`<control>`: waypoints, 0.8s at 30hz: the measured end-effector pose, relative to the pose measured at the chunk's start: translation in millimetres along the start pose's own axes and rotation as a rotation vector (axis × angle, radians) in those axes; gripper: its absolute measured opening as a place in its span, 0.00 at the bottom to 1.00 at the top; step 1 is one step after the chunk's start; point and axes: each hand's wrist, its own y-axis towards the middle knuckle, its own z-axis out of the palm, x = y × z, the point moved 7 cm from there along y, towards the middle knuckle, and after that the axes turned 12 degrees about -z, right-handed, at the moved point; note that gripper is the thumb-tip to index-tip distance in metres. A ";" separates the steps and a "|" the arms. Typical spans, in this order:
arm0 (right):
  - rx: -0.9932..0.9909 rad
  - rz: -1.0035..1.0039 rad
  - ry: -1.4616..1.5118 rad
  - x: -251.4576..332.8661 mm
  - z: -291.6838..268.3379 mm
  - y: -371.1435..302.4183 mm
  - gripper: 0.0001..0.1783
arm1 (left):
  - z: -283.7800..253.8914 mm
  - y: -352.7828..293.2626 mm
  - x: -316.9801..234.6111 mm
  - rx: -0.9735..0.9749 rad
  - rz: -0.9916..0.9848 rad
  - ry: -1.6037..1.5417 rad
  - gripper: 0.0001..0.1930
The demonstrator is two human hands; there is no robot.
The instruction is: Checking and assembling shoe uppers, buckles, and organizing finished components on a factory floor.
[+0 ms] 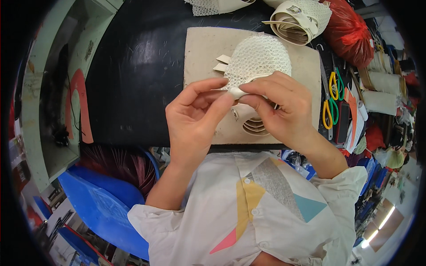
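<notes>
A cream woven shoe upper [259,55] rests on a beige board [203,53], its rounded mesh end pointing away from me. Two pale strap ends poke out on its left side, and curled layers with a metal buckle show beneath my hands. My left hand [195,108] pinches a small white band of the upper between thumb and fingers. Close beside it, my right hand [284,104] grips the same band with thumb and forefinger. Both sets of fingertips nearly meet there and hide part of the band.
Rolled cream uppers [301,22] and a red plastic bag [348,33] sit at the far right of the black table [133,66]. Scissors with yellow and green handles [328,113] lie right of the board. A blue chair [102,208] stands at lower left.
</notes>
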 end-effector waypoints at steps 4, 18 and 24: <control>-0.005 0.147 0.188 -5.6 -3.0 -3.5 0.09 | -24.3 -13.6 65.5 -0.138 -0.387 -0.145 0.15; -0.168 0.039 0.180 -14.4 13.9 -35.1 0.11 | 14.7 -17.5 106.4 0.066 -0.623 -0.372 0.12; -0.205 -0.013 0.164 -12.7 14.0 -40.5 0.11 | 17.7 -24.9 114.1 0.060 -0.733 -0.462 0.10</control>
